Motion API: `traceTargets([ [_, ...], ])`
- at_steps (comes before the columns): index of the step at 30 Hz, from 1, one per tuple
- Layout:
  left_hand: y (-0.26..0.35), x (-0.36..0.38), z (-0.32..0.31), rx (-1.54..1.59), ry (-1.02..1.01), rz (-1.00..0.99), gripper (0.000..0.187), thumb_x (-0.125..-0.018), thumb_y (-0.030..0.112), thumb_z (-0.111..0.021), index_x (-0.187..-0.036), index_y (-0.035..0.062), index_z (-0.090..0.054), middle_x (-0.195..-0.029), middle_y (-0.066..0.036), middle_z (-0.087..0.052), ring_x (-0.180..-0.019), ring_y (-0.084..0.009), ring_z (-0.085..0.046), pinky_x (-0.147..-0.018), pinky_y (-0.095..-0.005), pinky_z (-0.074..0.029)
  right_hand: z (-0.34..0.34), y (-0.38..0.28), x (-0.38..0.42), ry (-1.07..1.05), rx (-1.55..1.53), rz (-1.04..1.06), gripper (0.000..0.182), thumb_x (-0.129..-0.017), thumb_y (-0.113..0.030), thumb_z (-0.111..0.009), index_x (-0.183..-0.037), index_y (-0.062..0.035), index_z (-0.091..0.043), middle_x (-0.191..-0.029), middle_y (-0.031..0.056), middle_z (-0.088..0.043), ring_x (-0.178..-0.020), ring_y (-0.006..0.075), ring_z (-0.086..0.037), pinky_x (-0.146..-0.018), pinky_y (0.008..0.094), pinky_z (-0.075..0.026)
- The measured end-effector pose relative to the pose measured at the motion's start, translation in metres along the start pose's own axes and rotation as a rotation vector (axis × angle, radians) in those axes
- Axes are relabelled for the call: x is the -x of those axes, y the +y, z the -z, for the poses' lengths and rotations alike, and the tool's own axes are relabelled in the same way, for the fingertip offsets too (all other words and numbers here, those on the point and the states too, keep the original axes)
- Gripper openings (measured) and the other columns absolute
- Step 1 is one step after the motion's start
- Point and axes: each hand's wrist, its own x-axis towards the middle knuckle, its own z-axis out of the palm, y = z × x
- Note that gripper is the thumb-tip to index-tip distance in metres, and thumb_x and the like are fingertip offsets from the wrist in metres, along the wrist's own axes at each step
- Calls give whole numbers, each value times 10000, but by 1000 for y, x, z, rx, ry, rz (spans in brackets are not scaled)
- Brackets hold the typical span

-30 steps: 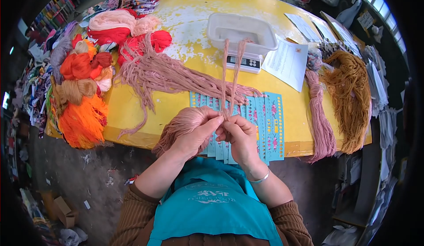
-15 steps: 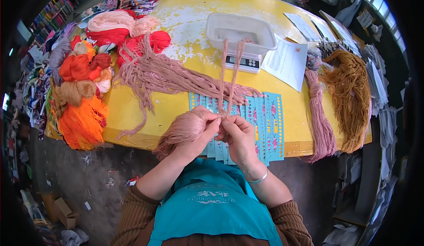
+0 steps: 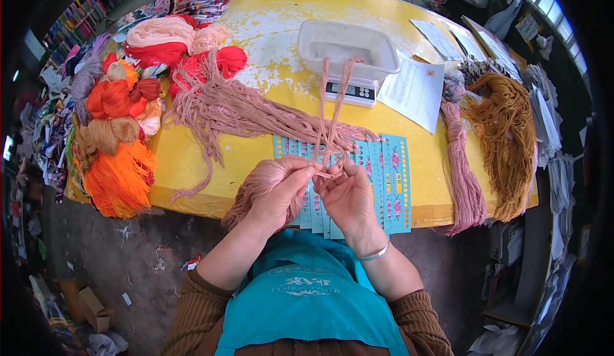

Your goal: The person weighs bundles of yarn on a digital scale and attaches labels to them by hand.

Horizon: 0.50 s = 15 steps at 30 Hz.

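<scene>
My left hand (image 3: 281,193) is closed on a thick hank of dusty-pink thread (image 3: 256,183), its loose bulk hanging over the hand toward the table edge. Thumb and forefinger of that hand pinch a few strands. My right hand (image 3: 348,196), fingers curled, grips the same strands just to the right. From between the hands, two lengths of pink thread (image 3: 336,110) run up into a clear plastic tub (image 3: 348,39) on a small digital scale (image 3: 352,92). Under my hands lie several teal punched cards (image 3: 393,183) with pink flower prints.
A long pile of pink thread (image 3: 256,110) lies behind my hands. Orange and red skeins (image 3: 121,170) are heaped at left. On the right hang a pink hank (image 3: 464,164) and a brown hank (image 3: 508,145), near a printed sheet (image 3: 412,87).
My right hand has turned palm up and shifted slightly down, drawing a strand across between the hands. The left hand stays on the hank, and the threads to the tub look slacker.
</scene>
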Motion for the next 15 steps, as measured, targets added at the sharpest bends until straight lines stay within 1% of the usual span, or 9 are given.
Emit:
traceTargets([
  [2,1,0,1,17,0,23,143,-909,115,-630,-998,11,-669,-878,-11,-609,-756,-44,-507,-686,-196,-417,4,-1,-2,-93,-7,-10,116,-934,-175,-563,-891,-69,-588,-874,46,-647,-853,153,-599,-913,372,-455],
  [4,1,0,1,35,0,45,142,-905,119,-635,-995,15,-668,-889,-11,-623,-751,-36,-499,-691,-195,-412,3,0,-2,-196,188,53,111,-936,-170,-593,-924,-60,-602,-847,20,-628,-815,131,-581,-830,311,-465],
  [5,0,-1,0,39,7,36,148,-902,123,-638,-995,10,-663,-905,-24,-634,-759,-44,-513,-709,-202,-426,1,1,-2,-196,189,54,111,-936,-170,-593,-924,-60,-602,-847,20,-628,-815,131,-581,-830,311,-465],
  [7,2,-1,0,45,15,25,155,-899,127,-640,-994,6,-657,-921,-36,-646,-768,-51,-527,-727,-210,-439,-3,2,-1,-124,509,172,114,-941,-159,-608,-942,-47,-628,-823,1,-617,-776,104,-551,-775,272,-454],
  [9,8,-2,-3,54,42,-31,132,-904,120,-619,-973,10,-644,-932,-63,-656,-885,-116,-601,-806,-256,-477,-1,-4,-4,-160,590,202,130,-945,-163,-604,-939,-39,-639,-814,-1,-614,-767,95,-542,-756,262,-448],
  [11,14,-5,0,326,59,-54,102,-910,101,-587,-953,18,-629,-927,-84,-660,-994,-204,-636,-866,-321,-496,5,-19,-12,-208,758,277,168,-952,-180,-595,-938,-24,-657,-812,7,-620,-763,94,-536,-749,261,-444],
  [12,21,-3,8,351,75,-79,82,-918,99,-568,-925,28,-608,-852,-67,-637,-968,-268,-667,-827,-367,-525,6,-32,-19,-222,844,322,190,-955,-192,-590,-940,-17,-665,-819,16,-629,-768,101,-539,-762,270,-447],
  [14,42,3,30,391,194,-121,115,-932,140,-569,-907,30,-592,-723,-17,-543,-715,-188,-652,-713,-355,-548,-14,-70,-16,-155,988,466,224,-956,-215,-572,-1001,-17,-667,-886,35,-657,-865,123,-582,-848,291,-449],
  [15,51,6,50,517,131,-147,139,-950,154,-548,-911,25,-583,-679,-4,-474,-610,-141,-570,-613,-320,-527,-18,-94,-20,-108,1016,545,231,-953,-217,-568,-1019,-20,-668,-922,40,-665,-908,129,-593,-887,306,-446],
])
